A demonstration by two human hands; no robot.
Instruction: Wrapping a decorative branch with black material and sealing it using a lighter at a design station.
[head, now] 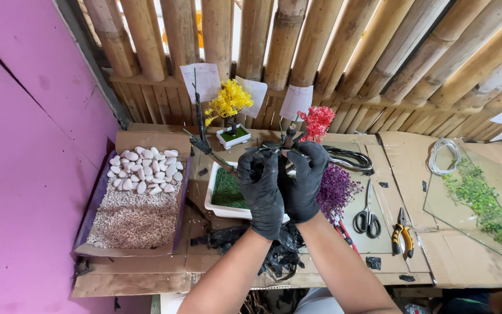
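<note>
A dark wire branch [216, 152] runs up-left out of the left hand [261, 189], whose grip closes on its lower end; the right hand [305, 180] seems to pinch the same stem just beside it, above a white tray [211, 204] of green moss on the worktop [472, 267].

3 white paper labels [201, 80] [255, 93] [297, 101] pinned on bamboo wall, rectangular, tilted — open brown cardboard box [146, 141] at left, purple-lined, holding white pebbles and gravel.
</note>
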